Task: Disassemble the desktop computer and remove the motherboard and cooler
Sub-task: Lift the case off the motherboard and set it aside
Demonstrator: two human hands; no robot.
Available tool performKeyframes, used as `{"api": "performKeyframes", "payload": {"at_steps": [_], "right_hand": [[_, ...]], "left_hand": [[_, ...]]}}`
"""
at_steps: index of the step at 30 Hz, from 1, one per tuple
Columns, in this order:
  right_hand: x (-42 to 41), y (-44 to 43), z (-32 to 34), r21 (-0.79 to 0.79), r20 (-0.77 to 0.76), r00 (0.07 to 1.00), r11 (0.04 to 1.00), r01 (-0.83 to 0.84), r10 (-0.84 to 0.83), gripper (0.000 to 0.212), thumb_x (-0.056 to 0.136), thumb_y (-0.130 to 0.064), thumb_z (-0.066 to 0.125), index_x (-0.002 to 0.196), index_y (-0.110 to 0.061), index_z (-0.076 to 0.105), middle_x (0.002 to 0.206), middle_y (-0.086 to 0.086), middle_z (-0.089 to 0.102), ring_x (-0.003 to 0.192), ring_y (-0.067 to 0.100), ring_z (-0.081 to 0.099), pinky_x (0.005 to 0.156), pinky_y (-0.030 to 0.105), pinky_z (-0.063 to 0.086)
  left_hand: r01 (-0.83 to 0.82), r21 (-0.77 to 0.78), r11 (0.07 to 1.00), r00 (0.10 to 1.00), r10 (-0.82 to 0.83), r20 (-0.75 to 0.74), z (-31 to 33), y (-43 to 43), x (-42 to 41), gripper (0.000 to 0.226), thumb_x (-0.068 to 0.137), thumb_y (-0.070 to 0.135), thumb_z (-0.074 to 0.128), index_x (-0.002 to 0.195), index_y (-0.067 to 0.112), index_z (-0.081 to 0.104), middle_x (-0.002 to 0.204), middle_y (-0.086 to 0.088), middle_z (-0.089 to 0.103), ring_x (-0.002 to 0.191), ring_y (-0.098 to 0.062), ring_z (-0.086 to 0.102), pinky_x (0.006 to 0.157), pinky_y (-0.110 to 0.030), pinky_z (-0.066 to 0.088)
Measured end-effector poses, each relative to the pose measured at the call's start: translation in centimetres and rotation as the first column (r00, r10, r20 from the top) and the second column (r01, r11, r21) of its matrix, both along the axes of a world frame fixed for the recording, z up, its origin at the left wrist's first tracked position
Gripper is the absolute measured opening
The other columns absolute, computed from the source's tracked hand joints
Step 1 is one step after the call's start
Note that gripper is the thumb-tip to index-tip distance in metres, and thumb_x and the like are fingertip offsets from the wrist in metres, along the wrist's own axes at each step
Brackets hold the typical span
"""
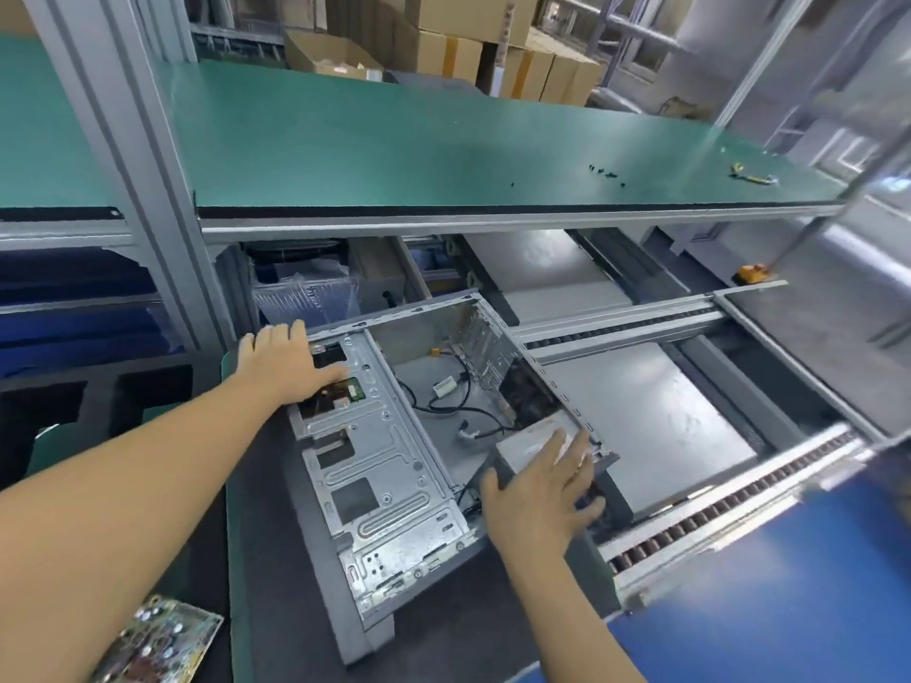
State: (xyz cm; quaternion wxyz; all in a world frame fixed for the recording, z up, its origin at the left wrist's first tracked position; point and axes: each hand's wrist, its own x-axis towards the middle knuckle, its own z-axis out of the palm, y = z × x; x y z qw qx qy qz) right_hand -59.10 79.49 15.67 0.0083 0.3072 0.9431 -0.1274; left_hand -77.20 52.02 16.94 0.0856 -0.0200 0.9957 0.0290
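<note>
The grey desktop case [389, 465] lies open on the dark bench mat, its bare metal tray facing up. Loose black cables [468, 411] trail across its floor. A grey power supply [530, 443] sits in the case's near right corner. My left hand [286, 362] rests flat on the far left end of the case, fingers stretched over a cut-out. My right hand [537, 495] lies on the power supply with fingers spread and the thumb down its left side. A removed circuit board [157, 643] lies at the bottom left of the bench.
A green shelf [394, 140] runs above the bench, with several small black screws [604, 172] and a yellow tool [752, 176] on it. A roller conveyor [715, 515] passes to the right of the case. Cardboard boxes [463, 41] are stacked behind.
</note>
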Motion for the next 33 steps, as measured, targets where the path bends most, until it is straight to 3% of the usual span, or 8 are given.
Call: {"api": "performKeyframes", "payload": {"at_steps": [4, 6, 8, 12, 19, 24, 28, 33], "right_hand": [[1.7, -0.3, 0.0, -0.548, -0.008, 0.941, 0.789, 0.278, -0.337, 0.108, 0.088, -0.029, 0.063, 0.154, -0.014, -0.022, 0.163, 0.010, -0.019, 0.148, 0.040, 0.008, 0.113, 0.057, 0.024], [1.6, -0.2, -0.7, -0.713, -0.034, 0.893, 0.637, 0.292, -0.448, 0.092, 0.091, -0.014, 0.058, 0.155, -0.006, -0.008, 0.161, 0.019, 0.011, 0.134, 0.039, 0.037, 0.104, 0.048, 0.038], [1.1, 0.4, -1.0, -0.710, -0.070, 0.877, 0.641, 0.291, -0.476, 0.070, 0.091, -0.006, 0.055, 0.149, 0.001, 0.016, 0.137, 0.016, 0.042, 0.107, 0.029, 0.048, 0.089, 0.039, 0.042], [-1.5, 2.7, -0.5, -0.715, -0.011, 0.942, 0.662, 0.226, -0.334, 0.069, 0.096, -0.006, 0.047, 0.150, -0.001, 0.005, 0.116, 0.007, 0.038, 0.098, 0.022, 0.039, 0.066, 0.032, 0.038], [-7.7, 5.6, 1.3, -0.681, -0.053, 0.985, 0.728, 0.085, -0.165, 0.049, 0.091, -0.001, 0.057, 0.134, -0.005, 0.033, 0.111, 0.017, 0.057, 0.096, 0.031, 0.060, 0.076, 0.047, 0.055], [-8.7, 5.6, 0.5, -0.653, 0.025, 0.979, 0.739, 0.170, -0.203, 0.069, 0.085, -0.017, 0.071, 0.134, 0.000, 0.026, 0.103, 0.011, 0.050, 0.088, 0.025, 0.053, 0.064, 0.033, 0.047], [-8.2, 6.4, -1.1, -0.609, 0.013, 0.986, 0.781, 0.140, -0.166, 0.055, 0.092, -0.011, 0.054, 0.141, -0.005, 0.029, 0.094, 0.005, 0.050, 0.074, 0.017, 0.048, 0.049, 0.026, 0.038], [-9.1, 7.2, -2.0, -0.605, -0.044, 0.990, 0.792, 0.080, -0.133, 0.048, 0.093, -0.004, 0.047, 0.139, -0.005, 0.034, 0.111, 0.011, 0.055, 0.076, 0.016, 0.050, 0.048, 0.025, 0.040]], "left_hand": [[0.011, -0.011, 1.000, 0.999, -0.012, -0.036, 0.1, -0.3, 0.4, 0.112, 0.070, 0.094, 0.019, 0.143, 0.012, 0.038, 0.139, -0.016, 0.047, 0.129, -0.035, 0.044, 0.104, -0.049, 0.039], [-0.009, -0.019, 1.000, 1.000, 0.009, -0.026, 0.4, -0.4, 1.1, 0.111, 0.070, 0.095, 0.022, 0.140, 0.011, 0.040, 0.137, -0.016, 0.049, 0.127, -0.034, 0.045, 0.101, -0.049, 0.040], [-0.042, -0.014, 0.999, 0.999, 0.043, 0.016, 0.7, -0.6, 2.2, 0.112, 0.070, 0.096, 0.025, 0.142, 0.012, 0.037, 0.139, -0.015, 0.046, 0.129, -0.034, 0.043, 0.101, -0.049, 0.039], [-0.163, 0.010, 0.987, 0.976, 0.160, 0.146, 1.0, -1.7, 3.8, 0.119, 0.064, 0.099, 0.033, 0.144, 0.011, 0.034, 0.144, -0.015, 0.045, 0.130, -0.035, 0.045, 0.097, -0.046, 0.041], [-0.294, 0.009, 0.956, 0.812, 0.245, 0.529, 1.8, -3.6, 4.2, 0.121, 0.063, 0.101, 0.020, 0.149, 0.018, 0.041, 0.136, -0.017, 0.057, 0.103, -0.035, 0.068, 0.095, -0.044, 0.052], [-0.346, 0.319, 0.882, 0.853, 0.154, 0.499, 1.1, -2.2, 2.2, 0.115, 0.073, 0.092, 0.039, 0.154, 0.010, 0.029, 0.161, -0.011, 0.027, 0.142, -0.035, 0.035, 0.111, -0.048, 0.032], [-0.409, 0.443, 0.797, 0.893, 0.249, 0.375, -0.6, -1.0, 1.5, 0.063, 0.083, 0.046, 0.064, 0.123, -0.002, 0.061, 0.126, -0.021, 0.061, 0.110, -0.037, 0.060, 0.078, -0.036, 0.045], [-0.465, 0.354, 0.811, 0.878, 0.374, 0.297, -0.6, 0.0, 1.9, 0.040, 0.087, 0.025, 0.055, 0.120, 0.002, 0.055, 0.115, -0.019, 0.060, 0.095, -0.037, 0.057, 0.074, -0.035, 0.045]]}}
